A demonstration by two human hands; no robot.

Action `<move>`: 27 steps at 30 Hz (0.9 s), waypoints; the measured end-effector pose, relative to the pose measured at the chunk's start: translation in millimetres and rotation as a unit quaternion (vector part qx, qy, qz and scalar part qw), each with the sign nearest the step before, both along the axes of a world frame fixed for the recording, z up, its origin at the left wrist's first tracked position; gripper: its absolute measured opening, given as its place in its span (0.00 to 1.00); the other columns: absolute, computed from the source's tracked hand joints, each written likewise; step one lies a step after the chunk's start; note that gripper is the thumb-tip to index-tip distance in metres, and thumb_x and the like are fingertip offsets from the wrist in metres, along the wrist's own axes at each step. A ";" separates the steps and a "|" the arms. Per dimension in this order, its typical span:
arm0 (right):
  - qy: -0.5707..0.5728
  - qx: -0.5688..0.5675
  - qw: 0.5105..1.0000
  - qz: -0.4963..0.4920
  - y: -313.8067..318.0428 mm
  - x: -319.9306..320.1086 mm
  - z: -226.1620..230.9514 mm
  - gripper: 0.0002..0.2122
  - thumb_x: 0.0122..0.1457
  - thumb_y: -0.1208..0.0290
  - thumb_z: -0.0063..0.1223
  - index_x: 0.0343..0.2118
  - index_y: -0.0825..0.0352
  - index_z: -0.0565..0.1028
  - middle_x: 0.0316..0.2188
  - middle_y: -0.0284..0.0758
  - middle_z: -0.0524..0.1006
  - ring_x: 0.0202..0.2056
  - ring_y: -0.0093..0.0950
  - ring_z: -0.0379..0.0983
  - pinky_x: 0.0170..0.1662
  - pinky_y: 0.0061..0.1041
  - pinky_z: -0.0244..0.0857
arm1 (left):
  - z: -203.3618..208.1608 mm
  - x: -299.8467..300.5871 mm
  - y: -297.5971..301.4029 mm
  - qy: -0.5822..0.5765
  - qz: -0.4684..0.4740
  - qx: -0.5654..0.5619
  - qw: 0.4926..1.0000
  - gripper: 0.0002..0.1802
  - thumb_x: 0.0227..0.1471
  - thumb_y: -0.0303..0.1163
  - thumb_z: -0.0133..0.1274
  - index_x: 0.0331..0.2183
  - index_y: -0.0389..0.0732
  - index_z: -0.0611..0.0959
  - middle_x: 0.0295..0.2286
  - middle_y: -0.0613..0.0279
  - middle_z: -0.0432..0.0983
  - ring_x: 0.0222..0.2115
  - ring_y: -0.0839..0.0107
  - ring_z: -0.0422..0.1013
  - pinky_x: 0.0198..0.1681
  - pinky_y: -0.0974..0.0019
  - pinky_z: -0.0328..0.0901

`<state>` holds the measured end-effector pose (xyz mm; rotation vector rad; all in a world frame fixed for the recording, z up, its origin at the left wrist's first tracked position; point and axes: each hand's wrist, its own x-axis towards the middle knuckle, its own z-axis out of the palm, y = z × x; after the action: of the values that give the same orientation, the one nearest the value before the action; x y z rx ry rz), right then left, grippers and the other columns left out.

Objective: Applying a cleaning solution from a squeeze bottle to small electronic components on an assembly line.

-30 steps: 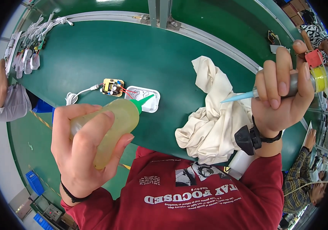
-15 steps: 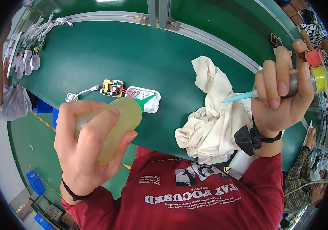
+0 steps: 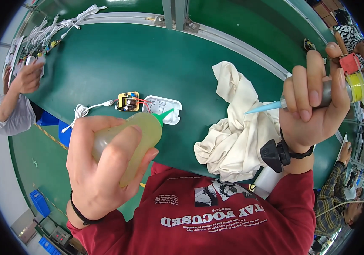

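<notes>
My left hand [image 3: 107, 165] is wrapped round a squeeze bottle [image 3: 137, 142] of yellowish liquid. Its green nozzle tip [image 3: 163, 115] reaches over a white plastic housing half [image 3: 174, 120] with dark curved lines inside. Red wires join this housing to a small yellow circuit board [image 3: 128, 102], from which a white cable [image 3: 86, 109] runs left. Raised at the right, my right hand [image 3: 316, 91] grips a grey dispenser tube [image 3: 326, 91] with a light-blue tapered tip [image 3: 263, 108], a yellow band and a red block at its rear. The tip hangs over a crumpled cream cloth [image 3: 237, 136].
The green table [image 3: 156, 59] ends at a metal rail [image 3: 126, 19] along the far side. White cables [image 3: 48, 34] and small housings lie at the far left, by a co-worker's hand [image 3: 29, 76]. Another person in a checked shirt [image 3: 333, 208] is at the right.
My left hand and the bottle have shifted slightly right and down. The board and housing sit slightly differently. At the left, the co-worker's arm now reaches over the table. My right hand stays nearly still.
</notes>
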<state>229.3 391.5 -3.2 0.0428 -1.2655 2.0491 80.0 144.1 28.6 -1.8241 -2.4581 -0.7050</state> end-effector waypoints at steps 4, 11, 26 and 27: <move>-0.005 -0.004 1.000 -0.004 0.2 -0.1 -0.9 0.15 0.65 0.65 0.32 0.50 0.70 0.60 0.19 0.28 0.60 0.12 0.13 0.50 0.13 0.12 0.47 | 3.8 1.2 0.7 -0.008 -0.005 -0.012 1.000 0.28 0.25 0.27 0.69 0.35 0.43 0.76 0.31 0.52 0.69 0.28 0.59 0.69 0.23 0.62 0.64; -0.004 -0.012 1.000 0.006 1.3 -1.0 0.3 0.16 0.65 0.65 0.32 0.50 0.69 0.61 0.19 0.27 0.59 0.12 0.13 0.50 0.14 0.12 0.47 | 19.2 -3.1 5.1 -0.012 -0.031 -0.061 0.998 0.26 0.28 0.27 0.67 0.35 0.41 0.76 0.32 0.51 0.69 0.28 0.58 0.69 0.24 0.61 0.64; -0.013 0.019 1.000 0.002 0.0 3.5 3.7 0.16 0.65 0.64 0.33 0.50 0.68 0.61 0.18 0.27 0.59 0.12 0.14 0.51 0.14 0.12 0.47 | 17.2 -15.7 -11.8 -0.061 0.045 0.007 0.997 0.24 0.32 0.27 0.65 0.35 0.36 0.74 0.33 0.52 0.68 0.32 0.60 0.68 0.34 0.63 0.64; -0.012 0.020 1.000 0.003 0.1 3.5 4.3 0.16 0.65 0.64 0.33 0.50 0.68 0.61 0.18 0.27 0.59 0.12 0.14 0.51 0.14 0.12 0.47 | 15.6 -16.7 -16.8 -0.090 0.072 0.030 0.993 0.24 0.33 0.30 0.64 0.36 0.36 0.73 0.34 0.53 0.68 0.33 0.61 0.67 0.35 0.63 0.63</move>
<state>232.8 391.6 1.0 0.0392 -1.3225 2.0348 63.3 127.3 44.2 -1.6097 -2.6112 -0.9612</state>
